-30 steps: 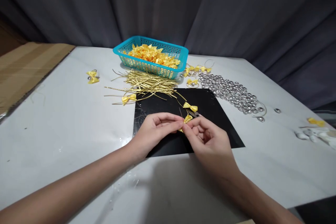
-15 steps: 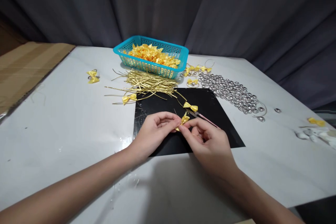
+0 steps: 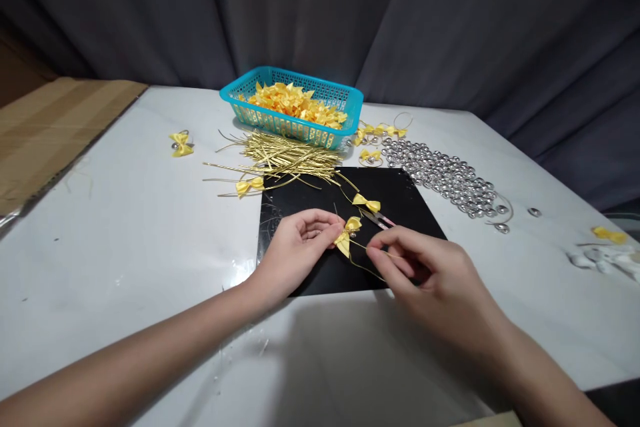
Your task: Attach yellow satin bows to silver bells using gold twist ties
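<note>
Over the black mat (image 3: 310, 273), my left hand (image 3: 305, 243) pinches a yellow ribbon bow (image 3: 345, 240) between thumb and fingertips. A small silver piece shows at the middle of the bow. To its right, my right hand (image 3: 420, 260) is closed on a thin gold cord (image 3: 359, 245) that runs out from the bow. A second strand hangs in a curve below, toward the right hand. Just beyond lie a pair of scissors (image 3: 376, 219), partly behind the right hand, and another yellow bow (image 3: 367, 203) on the mat.
A blue basket (image 3: 295, 127) holds many yellow bows. In front of it lies a pile of gold cords (image 3: 290, 155). Silver beads (image 3: 445, 177) spread at the right. A finished-looking bow (image 3: 181, 144) sits at the left, near cardboard (image 3: 65, 127). White items (image 3: 605, 257) lie far right.
My right hand has moved right, away from the bow, with the gold cord in its fingers. The bow now shows more fully in my left hand, which stays nearly in place.
</note>
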Motion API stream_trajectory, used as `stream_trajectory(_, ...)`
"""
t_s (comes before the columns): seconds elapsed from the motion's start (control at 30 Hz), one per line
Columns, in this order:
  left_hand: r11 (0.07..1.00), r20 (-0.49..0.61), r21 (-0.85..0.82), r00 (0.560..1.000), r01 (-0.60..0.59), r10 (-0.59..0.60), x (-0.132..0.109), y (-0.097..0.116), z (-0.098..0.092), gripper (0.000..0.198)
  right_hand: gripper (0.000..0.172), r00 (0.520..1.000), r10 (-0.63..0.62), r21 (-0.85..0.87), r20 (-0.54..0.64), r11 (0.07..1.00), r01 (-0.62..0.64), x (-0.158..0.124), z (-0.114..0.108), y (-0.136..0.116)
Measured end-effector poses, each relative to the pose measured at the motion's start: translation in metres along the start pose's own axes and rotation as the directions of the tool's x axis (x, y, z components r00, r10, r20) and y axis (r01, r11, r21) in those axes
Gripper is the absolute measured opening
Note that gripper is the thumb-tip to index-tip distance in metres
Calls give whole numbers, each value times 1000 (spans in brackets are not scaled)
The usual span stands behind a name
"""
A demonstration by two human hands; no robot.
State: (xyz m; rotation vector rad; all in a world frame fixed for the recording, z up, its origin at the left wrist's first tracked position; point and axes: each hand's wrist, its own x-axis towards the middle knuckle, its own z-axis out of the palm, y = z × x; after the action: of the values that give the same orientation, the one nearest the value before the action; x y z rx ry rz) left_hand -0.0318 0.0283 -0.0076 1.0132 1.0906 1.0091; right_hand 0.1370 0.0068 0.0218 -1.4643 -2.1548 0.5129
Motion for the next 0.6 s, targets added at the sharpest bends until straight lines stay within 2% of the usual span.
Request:
stream_trajectory(0.13,998,43,62,999,0,-2,-1,-2,0,14,8,972,-214,-140,98,964,227,4,-28,10)
stream_trajectory(0.27,986,146,164,989,-21,-3,-4,-7,0,18,9,923,-347,-182,168,909,375,15,-47,11)
stream_trajectory(0.43,964,248,260,969,-55,-12,-7,-7,1,20,12,881,-434,-152,188,874,462,38,-37,9)
stream_trajectory(0.53,964,264,256,964,-80,10,-7,-6,0,19,12,886,-410,-85,219,896,436,52,-23,14)
stream_trajectory(0.6,972,236,225,972,-70,15,-6,-4,0,18,11,901,-374,-43,219,919,392,58,-16,20)
